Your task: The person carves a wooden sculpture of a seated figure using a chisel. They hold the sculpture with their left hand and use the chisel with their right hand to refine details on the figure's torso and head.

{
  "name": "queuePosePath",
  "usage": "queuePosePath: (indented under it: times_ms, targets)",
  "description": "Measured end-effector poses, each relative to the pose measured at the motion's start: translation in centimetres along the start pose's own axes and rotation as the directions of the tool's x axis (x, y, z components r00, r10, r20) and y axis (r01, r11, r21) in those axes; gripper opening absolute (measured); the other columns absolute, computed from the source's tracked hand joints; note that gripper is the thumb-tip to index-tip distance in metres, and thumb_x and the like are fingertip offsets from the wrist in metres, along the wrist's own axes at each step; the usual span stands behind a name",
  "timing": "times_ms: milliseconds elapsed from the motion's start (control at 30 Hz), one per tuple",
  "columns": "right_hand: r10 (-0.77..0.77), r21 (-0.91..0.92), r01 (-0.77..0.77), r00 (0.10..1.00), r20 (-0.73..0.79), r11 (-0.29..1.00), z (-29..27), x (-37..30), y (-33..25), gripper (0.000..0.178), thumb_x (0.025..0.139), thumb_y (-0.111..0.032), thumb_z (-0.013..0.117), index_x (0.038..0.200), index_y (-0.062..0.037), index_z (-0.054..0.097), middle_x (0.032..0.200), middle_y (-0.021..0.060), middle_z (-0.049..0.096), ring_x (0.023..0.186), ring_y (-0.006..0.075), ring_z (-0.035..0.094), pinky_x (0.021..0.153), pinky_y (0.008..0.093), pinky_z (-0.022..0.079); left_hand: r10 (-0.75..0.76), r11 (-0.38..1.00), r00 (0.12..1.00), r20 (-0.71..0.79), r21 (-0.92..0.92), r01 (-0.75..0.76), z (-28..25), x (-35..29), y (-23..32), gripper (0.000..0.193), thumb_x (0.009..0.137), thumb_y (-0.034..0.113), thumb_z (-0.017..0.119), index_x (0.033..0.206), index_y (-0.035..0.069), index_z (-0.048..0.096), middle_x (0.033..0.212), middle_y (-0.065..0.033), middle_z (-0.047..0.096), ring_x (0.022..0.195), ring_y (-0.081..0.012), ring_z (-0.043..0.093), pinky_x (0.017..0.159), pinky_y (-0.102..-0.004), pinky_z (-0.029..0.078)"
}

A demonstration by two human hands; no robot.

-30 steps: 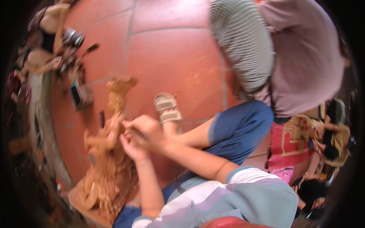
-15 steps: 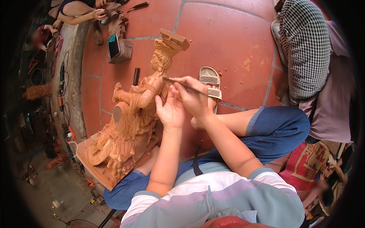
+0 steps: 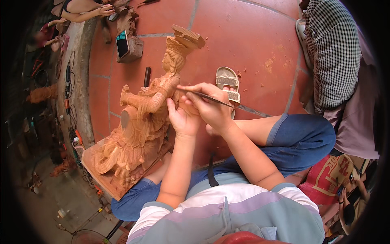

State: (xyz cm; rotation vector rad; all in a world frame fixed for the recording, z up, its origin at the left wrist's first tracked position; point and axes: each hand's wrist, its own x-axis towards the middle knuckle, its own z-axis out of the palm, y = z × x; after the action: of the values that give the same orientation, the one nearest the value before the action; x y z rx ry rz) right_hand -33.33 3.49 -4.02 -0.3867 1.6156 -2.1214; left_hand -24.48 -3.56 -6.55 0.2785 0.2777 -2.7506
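Note:
A carved wooden statue [image 3: 140, 110] of a robed figure with a tall headdress leans in front of me, its base by my left leg. My right hand [image 3: 213, 101] grips a slim dark carving chisel [image 3: 215, 99], whose tip points at the figure's back just below the neck. Close behind the statue, my left hand [image 3: 185, 118] is palm up with its thumb stretched toward the wood. Its fingers are partly hidden beside my right hand, and I see nothing gripped in it.
A phone [image 3: 122, 44] leans on a wooden block [image 3: 132, 52] beyond the statue. A dark rod-like tool [image 3: 147, 76] lies on the red tiles [image 3: 252, 49]. My sandalled foot [image 3: 228, 87] is ahead. Another person's checked garment [image 3: 333, 57] is at right; cables [image 3: 72, 114] run along the left ledge.
The chisel has swung slightly and its tip sits a little lower on the statue's back. Both hands keep nearly the same place. The view has shifted slightly.

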Motion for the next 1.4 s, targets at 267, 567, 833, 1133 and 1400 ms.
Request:
queuePosePath:
  times_ms: [267,567,833,1133,1400]
  targets:
    - [-0.007,-0.031,0.007,1.000,-0.003,0.999,0.2,-0.1,-0.9,0.013,0.080,-0.006,0.066,0.092,-0.0043,0.070,0.074,0.0077,0.067,0.066,0.0185,0.064,0.059,0.0285,0.051,0.079,0.992,0.994,-0.072,0.101,-0.072,-0.4,-0.2,0.3,0.059,0.096,0.054,0.036,0.122,0.002,0.051,0.119,-0.0129,0.058,0.113,-0.0259,0.054,0.101,-0.0413,0.041]
    - [0.087,0.206,-0.086,0.996,0.004,0.975,1.6,-3.6,0.6,0.016,0.078,0.003,0.062,0.092,-0.0043,0.059,0.086,0.0088,0.065,0.069,0.0217,0.063,0.065,0.0326,0.052,-0.051,0.995,0.990,-0.129,0.085,0.062,0.3,-1.0,1.8,0.054,0.095,0.053,0.041,0.115,0.006,0.059,0.109,-0.0099,0.061,0.096,-0.0182,0.058,0.089,-0.0331,0.049]
    - [-0.328,-0.253,0.330,0.943,0.052,0.910,1.0,-3.0,0.4,0.016,0.069,0.005,0.063,0.075,-0.0093,0.064,0.081,0.0066,0.063,0.086,0.0257,0.062,0.078,0.0348,0.049,-0.005,0.999,0.999,-0.046,0.049,0.008,-0.5,-0.9,1.6,0.052,0.097,0.046,0.041,0.127,0.005,0.050,0.118,-0.0104,0.058,0.114,-0.0221,0.052,0.105,-0.0373,0.038]
    - [-0.427,-0.272,0.447,0.895,0.133,0.852,1.3,-4.1,0.0,0.016,0.063,0.005,0.064,0.071,-0.0089,0.062,0.089,0.0082,0.065,0.093,0.0248,0.063,0.082,0.0338,0.051,0.179,0.959,0.930,-0.320,0.267,-0.092,0.9,-1.4,1.7,0.028,0.095,0.037,0.053,0.089,0.011,0.061,0.080,-0.0030,0.059,0.080,-0.0142,0.056,0.076,-0.0277,0.049]
    - [-0.395,-0.306,0.411,0.911,0.116,0.859,0.5,-3.7,1.2,0.019,0.063,0.004,0.067,0.075,-0.0109,0.066,0.093,0.0071,0.065,0.096,0.0250,0.061,0.082,0.0329,0.050,0.164,0.946,0.946,-0.280,0.317,-0.070,0.5,-0.8,2.2,0.045,0.100,0.041,0.038,0.110,0.004,0.061,0.103,-0.0081,0.064,0.092,-0.0162,0.059,0.082,-0.0289,0.049]
